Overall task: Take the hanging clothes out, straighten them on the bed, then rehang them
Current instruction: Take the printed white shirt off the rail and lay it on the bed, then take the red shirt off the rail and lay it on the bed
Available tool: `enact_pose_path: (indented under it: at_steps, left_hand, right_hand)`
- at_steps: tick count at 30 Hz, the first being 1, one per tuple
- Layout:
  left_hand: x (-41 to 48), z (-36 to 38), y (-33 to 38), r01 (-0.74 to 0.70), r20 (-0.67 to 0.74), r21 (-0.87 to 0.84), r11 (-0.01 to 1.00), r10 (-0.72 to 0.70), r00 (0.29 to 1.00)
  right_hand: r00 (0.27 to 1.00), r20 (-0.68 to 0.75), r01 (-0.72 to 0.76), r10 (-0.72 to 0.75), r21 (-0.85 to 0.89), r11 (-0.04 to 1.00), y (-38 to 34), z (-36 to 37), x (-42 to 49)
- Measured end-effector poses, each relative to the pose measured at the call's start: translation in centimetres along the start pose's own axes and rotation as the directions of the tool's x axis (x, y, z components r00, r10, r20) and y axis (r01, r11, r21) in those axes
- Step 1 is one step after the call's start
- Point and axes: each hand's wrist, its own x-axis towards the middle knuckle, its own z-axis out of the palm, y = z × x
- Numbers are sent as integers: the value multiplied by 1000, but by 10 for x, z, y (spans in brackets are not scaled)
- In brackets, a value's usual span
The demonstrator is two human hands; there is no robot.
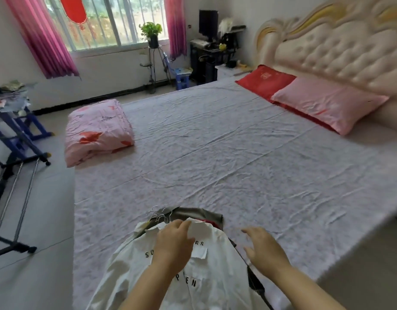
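White shirt (215,265) lay on top of a small clothes pile at the near edge of the bed (215,153). The left hand (173,245) covered part of its black lettering; only "SO", "GS" and "PEN" were readable. The left hand sat on the shirt's collar, fingers curled over the collar flap with the thumb against it, which looked like a pinch. The right hand (264,249) was just right of the shirt, hovering, fingers spread and loose, gripping nothing. Couldn't tell if it touched the sheet.

Just beyond the left hand's fingertips were bunched wire hangers (160,217), count unclear. Next to them were a dark olive garment (193,212) and a sliver of red garment (212,223), both mostly buried under the shirt. A dark strip (255,280) ran below the right hand's wrist along the shirt's edge; couldn't tell what it was. The shirt's lower part was cut off by the frame bottom.

Far ahead-left of the left hand, a folded pink quilt (99,130) sat on the bed corner. Far ahead-right of the right hand, a pink pillow (327,104) overlapped a red pillow (264,82) by the tufted headboard (338,45). Well left of the left hand stood a metal clothes rack (14,175) on the floor, only its lower rails in frame.
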Motion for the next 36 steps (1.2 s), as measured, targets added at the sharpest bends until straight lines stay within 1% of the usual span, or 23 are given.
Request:
enact_pose_path:
  at_steps: [2, 5, 7, 9, 11, 13, 17, 19, 22, 25, 29, 33, 36]
  left_hand:
    - [-2, -3, 11, -103, 37, 25, 994, 102, 994]
    - [-10, -3, 33, -273, 120, 41, 961, 266, 956]
    - [-22, -1, 53, -393, 156, 44, 919, 382, 911]
    - [-40, 3, 79, -512, 191, 28, 859, 498, 846]
    - [-66, 9, 110, -619, 246, -6, 785, 601, 760]
    - [-97, 15, 146, -725, 298, -44, 687, 702, 647]
    - [-178, 27, 218, -888, 333, -107, 448, 858, 392]
    - [-231, 32, 248, -940, 307, -141, 311, 916, 257]
    - [-324, 35, 286, -965, 270, -240, 109, 962, 41]
    - [-425, 36, 313, -949, 240, -304, -89, 956, -167]
    - [-570, 33, 320, -876, 180, -348, -334, 893, -412]
    - [-724, 19, 304, -752, 91, -374, -543, 786, -612]
    - [-823, 6, 287, -638, 34, -412, -650, 689, -724]
  right_hand:
    - [995, -68, -69, 69, 0, 998, 4, -7, -28]
    - [961, -169, -212, 219, 54, 976, 11, -9, -81]
    - [918, -237, -304, 318, 93, 948, 17, -6, -124]
    - [859, -285, -411, 427, 116, 904, 24, 0, -175]
    - [778, -330, -523, 534, 130, 842, 31, 5, -232]
    - [675, -384, -628, 630, 149, 764, 38, 10, -291]
    - [423, -458, -778, 782, 259, 573, 45, 24, -413]
    - [288, -470, -825, 834, 320, 465, 41, 34, -479]
    - [87, -492, -852, 866, 413, 320, 25, 56, -581]
    - [-118, -494, -852, 861, 496, 168, -6, 85, -679]
    - [-336, -455, -812, 825, 583, -9, -62, 131, -799]
    - [-498, -414, -749, 762, 648, -138, -127, 182, -913]
    - [-618, -358, -676, 700, 697, -240, -171, 213, -984]
